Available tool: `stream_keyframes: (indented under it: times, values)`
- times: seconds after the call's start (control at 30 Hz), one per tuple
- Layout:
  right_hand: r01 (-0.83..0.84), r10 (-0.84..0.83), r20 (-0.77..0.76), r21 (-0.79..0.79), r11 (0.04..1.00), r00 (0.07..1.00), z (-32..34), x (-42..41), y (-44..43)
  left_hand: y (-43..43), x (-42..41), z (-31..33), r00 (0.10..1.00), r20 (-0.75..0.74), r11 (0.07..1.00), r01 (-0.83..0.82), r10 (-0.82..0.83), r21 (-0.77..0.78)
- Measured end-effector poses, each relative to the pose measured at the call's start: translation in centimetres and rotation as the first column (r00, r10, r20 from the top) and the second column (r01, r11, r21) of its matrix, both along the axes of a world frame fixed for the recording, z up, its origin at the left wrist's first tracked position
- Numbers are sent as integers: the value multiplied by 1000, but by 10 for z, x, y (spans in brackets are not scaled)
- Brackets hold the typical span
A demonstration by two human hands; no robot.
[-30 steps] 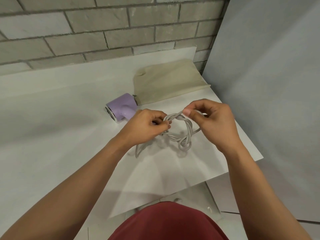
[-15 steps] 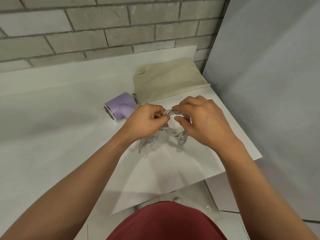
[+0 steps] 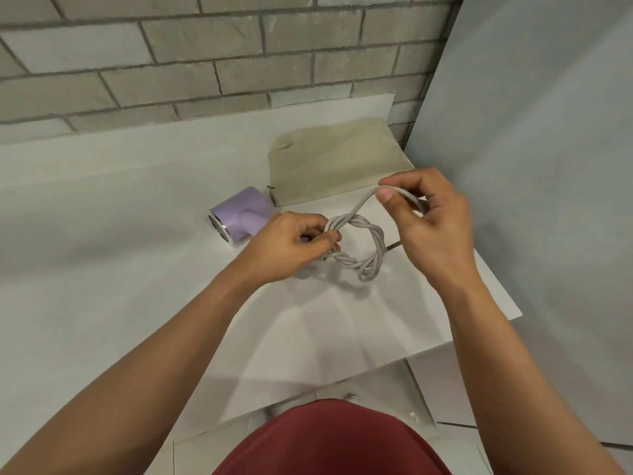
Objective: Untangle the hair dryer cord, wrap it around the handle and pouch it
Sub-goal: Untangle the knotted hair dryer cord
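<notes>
A lilac hair dryer (image 3: 239,214) lies on the white table (image 3: 102,234), its handle hidden behind my left hand. Its grey cord (image 3: 371,255) forms a twisted, tangled loop held just above the table. My left hand (image 3: 291,245) grips the left side of that loop with curled fingers. My right hand (image 3: 428,214) is raised to the right and pinches a strand of the cord between thumb and forefinger, drawing it up out of the loop. A flat beige pouch (image 3: 335,162) lies behind the hands near the wall.
A brick wall (image 3: 205,63) runs along the back of the table. A grey panel (image 3: 531,166) stands at the right. The table's front right edge (image 3: 479,334) is close to my right forearm, with floor below it.
My right hand has moved up and to the right from the knot, pulling a strand of cord out. The twisted loop has opened wider. My left hand has stayed on the loop.
</notes>
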State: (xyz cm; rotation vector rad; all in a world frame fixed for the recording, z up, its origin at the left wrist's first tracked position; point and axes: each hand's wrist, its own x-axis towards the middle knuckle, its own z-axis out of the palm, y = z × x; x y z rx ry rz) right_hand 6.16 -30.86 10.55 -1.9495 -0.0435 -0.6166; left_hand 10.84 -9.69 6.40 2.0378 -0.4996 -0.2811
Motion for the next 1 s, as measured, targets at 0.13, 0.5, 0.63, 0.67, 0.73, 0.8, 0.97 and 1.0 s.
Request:
stream_keyframes:
  times: [0.13, 0.5, 0.63, 0.67, 0.73, 0.8, 0.97, 1.0]
  values:
    - [74, -50, -95, 271, 960, 994, -9, 2, 1, -3, 1, 6, 1000, 14, 1000, 1, -1, -11]
    - [4, 67, 48, -838, 546, 997, -10, -1, 2, -16, -2, 8, 995, 96, 985, -5, -12, 172]
    - [15, 51, 50, -845, 535, 997, -8, 2, -4, -15, 0, 6, 998, 65, 992, -7, -1, 129]
    - [26, 57, 69, -834, 552, 996, -8, 3, -6, -15, -1, 6, 998, 64, 994, -8, 1, 112]
    - [48, 53, 111, -749, 661, 992, -7, 5, -9, -14, 0, 7, 998, 70, 997, -13, 8, 79]
    - [61, 40, 151, -610, 790, 988, -8, 6, -13, -12, 1, 10, 996, 88, 997, -17, 10, 70]
    - [112, -41, 248, -280, 953, 968, -7, 7, -20, -10, 3, 13, 982, 188, 991, -10, -15, 131]
    - [118, -60, 248, -227, 967, 967, -4, 7, -21, -10, 2, 13, 982, 187, 991, -7, -18, 131]
